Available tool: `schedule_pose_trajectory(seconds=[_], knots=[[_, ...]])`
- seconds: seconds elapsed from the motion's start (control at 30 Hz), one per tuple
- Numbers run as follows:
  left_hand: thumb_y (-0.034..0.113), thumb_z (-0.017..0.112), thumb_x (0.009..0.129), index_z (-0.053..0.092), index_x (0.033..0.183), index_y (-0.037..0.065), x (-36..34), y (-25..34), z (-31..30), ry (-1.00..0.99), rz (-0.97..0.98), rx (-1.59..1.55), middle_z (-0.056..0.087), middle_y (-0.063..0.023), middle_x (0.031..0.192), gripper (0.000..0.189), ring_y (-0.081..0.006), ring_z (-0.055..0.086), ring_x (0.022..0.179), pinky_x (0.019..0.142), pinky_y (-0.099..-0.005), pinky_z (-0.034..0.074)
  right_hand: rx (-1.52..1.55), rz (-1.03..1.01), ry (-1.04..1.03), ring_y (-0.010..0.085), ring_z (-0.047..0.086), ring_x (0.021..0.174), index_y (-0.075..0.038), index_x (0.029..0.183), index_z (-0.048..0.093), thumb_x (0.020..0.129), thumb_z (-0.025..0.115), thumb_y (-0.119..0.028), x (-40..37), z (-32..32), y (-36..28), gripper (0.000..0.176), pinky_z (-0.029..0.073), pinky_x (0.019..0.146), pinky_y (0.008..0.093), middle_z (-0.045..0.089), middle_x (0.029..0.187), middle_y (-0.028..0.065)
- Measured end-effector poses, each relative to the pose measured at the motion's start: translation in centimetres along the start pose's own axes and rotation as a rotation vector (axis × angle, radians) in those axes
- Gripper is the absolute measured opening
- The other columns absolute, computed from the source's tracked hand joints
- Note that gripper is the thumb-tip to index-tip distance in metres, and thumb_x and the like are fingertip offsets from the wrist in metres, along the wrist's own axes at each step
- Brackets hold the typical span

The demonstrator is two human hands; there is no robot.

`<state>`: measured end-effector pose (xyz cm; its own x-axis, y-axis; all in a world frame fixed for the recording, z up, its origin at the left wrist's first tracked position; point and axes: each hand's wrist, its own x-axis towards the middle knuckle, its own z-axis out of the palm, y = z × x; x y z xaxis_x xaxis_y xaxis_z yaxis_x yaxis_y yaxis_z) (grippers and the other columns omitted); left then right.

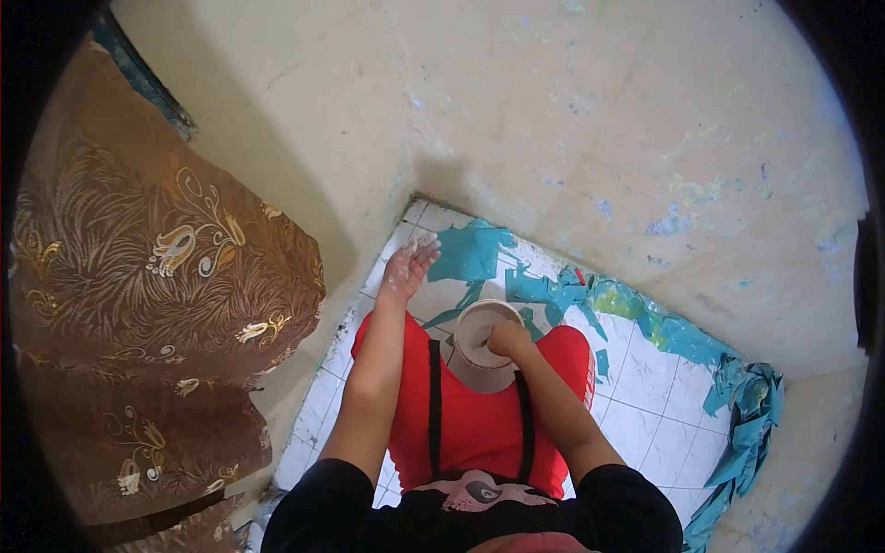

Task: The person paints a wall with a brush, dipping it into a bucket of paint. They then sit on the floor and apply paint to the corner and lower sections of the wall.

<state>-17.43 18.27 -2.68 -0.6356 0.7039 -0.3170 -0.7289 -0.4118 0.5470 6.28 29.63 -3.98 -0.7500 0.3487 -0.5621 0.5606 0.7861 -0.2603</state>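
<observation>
My left hand (411,267) is raised in front of my left knee, palm up with its fingers spread, and holds nothing. Whitish residue coats its fingertips and palm. Between my legs stands a round, pale bucket (481,378) with a greyish-white substance inside. My right hand (504,340) reaches over the bucket's right rim, fingers curled down into it. Whatever those fingers grip is hidden or too small to name.
Torn teal sheeting (472,252) lies along the wall on the white tiled floor (636,369). Patchy paint marks the beige wall (599,120). A brown flowered curtain (166,240) hangs at the left. A small red object (580,276) rests by the wall's base.
</observation>
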Motion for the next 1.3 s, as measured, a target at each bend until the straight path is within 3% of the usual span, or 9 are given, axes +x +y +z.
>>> schedule_pose_trajectory(seconds=[0.07, 0.13, 0.17, 0.23, 0.37, 0.43, 0.67, 0.73, 1.3], knots=[[0.029, 0.038, 0.094, 0.049, 0.113, 0.003, 1.5, -0.6, -2.3, 0.124, 0.027, 0.082, 0.060, -0.0145, 0.096, 0.034, -0.0244, 0.061, 0.084, 0.069, -0.0332, 0.053, 0.027, 0.014, 0.016, 0.0343, 0.061, 0.091, -0.005, 0.099, 0.061, 0.076, 0.054, -0.025, 0.6, -0.1, 1.2, 0.031, 0.049, 0.079, 0.0441, 0.063, 0.098, 0.0198], [0.025, 0.042, 0.094, 0.052, 0.099, 0.008, 2.4, -0.4, -5.8, -0.201, -0.045, -0.086, 0.054, -0.0018, 0.072, 0.020, -0.0145, 0.051, 0.054, 0.042, -0.0259, 0.040, 0.060, 0.026, 0.024, 0.0354, 0.061, 0.091, -0.004, 0.099, 0.061, 0.076, 0.054, -0.026, 0.1, -0.8, 1.9, 0.032, 0.048, 0.079, 0.0442, 0.063, 0.097, 0.0213], [0.025, 0.042, 0.094, 0.052, 0.099, 0.008, 2.4, -0.7, -5.7, -0.205, -0.045, -0.085, 0.054, -0.0018, 0.072, 0.020, -0.0145, 0.051, 0.054, 0.042, -0.0259, 0.040, 0.095, 0.021, 0.041, 0.0357, 0.060, 0.091, -0.003, 0.098, 0.061, 0.076, 0.054, -0.027, -0.6, -1.5, 2.2, 0.033, 0.048, 0.079, 0.0441, 0.063, 0.096, 0.0215], [0.027, 0.046, 0.093, 0.049, 0.086, 0.015, 0.6, -0.2, -1.0, 0.389, -0.037, -0.061, 0.041, 0.0021, 0.062, 0.014, -0.0105, 0.036, 0.045, 0.035, -0.0228, 0.024, 0.131, 0.016, 0.067, 0.0360, 0.060, 0.090, -0.003, 0.097, 0.061, 0.075, 0.055, -0.027, -1.1, -2.2, 2.8, 0.034, 0.048, 0.079, 0.0441, 0.062, 0.095, 0.0217], [0.032, 0.048, 0.091, 0.046, 0.081, 0.017, 1.0, -0.6, -0.9, 0.278, -0.077, -0.029, 0.042, 0.0023, 0.063, 0.018, -0.0106, 0.036, 0.046, 0.037, -0.0212, 0.024, 0.166, 0.011, 0.115, 0.0351, 0.061, 0.089, -0.003, 0.097, 0.061, 0.073, 0.057, -0.026, -1.8, -2.6, 3.6, 0.033, 0.048, 0.079, 0.0429, 0.063, 0.095, 0.0199], [0.031, 0.049, 0.091, 0.048, 0.080, 0.016, 1.4, -0.7, -1.1, -0.077, -0.153, -0.080, 0.042, 0.0016, 0.064, 0.019, -0.0108, 0.036, 0.047, 0.039, -0.0215, 0.024, 0.193, 0.015, 0.108, 0.0349, 0.061, 0.088, -0.004, 0.097, 0.061, 0.072, 0.057, -0.025, -2.1, -2.5, 3.7, 0.033, 0.048, 0.078, 0.0423, 0.063, 0.095, 0.0194], [0.030, 0.051, 0.090, 0.049, 0.074, 0.013, -0.1, -0.5, 1.0, 0.005, -0.197, -0.018, 0.044, -0.0002, 0.060, 0.024, -0.0119, 0.039, 0.052, 0.041, -0.0224, 0.030, 0.229, 0.017, 0.113, 0.0352, 0.061, 0.087, -0.003, 0.097, 0.061, 0.072, 0.057, -0.025, -2.1, -0.6, 4.3, 0.033, 0.049, 0.078, 0.0411, 0.064, 0.091, 0.0208], [0.035, 0.051, 0.090, 0.049, 0.074, 0.012, 0.1, -0.5, 0.2, -0.313, -0.221, -0.109, 0.048, -0.0011, 0.064, 0.028, -0.0130, 0.039, 0.052, 0.042, -0.0221, 0.029, 0.250, -0.003, 0.119, 0.0354, 0.061, 0.087, -0.002, 0.097, 0.061, 0.072, 0.057, -0.025, -1.9, -0.1, 4.4, 0.034, 0.048, 0.077, 0.0412, 0.064, 0.091, 0.0211], [0.030, 0.044, 0.093, 0.040, 0.068, 0.017, -0.7, -1.0, 2.0, -0.126, -0.194, 0.144, 0.035, 0.0024, 0.056, 0.028, -0.0100, 0.033, 0.047, 0.039, -0.0216, 0.021, 0.281, 0.053, 0.167, 0.0357, 0.061, 0.086, 0.000, 0.095, 0.061, 0.072, 0.059, -0.027, -1.7, 1.6, 5.2, 0.035, 0.048, 0.077, 0.0406, 0.063, 0.090, 0.0224]])
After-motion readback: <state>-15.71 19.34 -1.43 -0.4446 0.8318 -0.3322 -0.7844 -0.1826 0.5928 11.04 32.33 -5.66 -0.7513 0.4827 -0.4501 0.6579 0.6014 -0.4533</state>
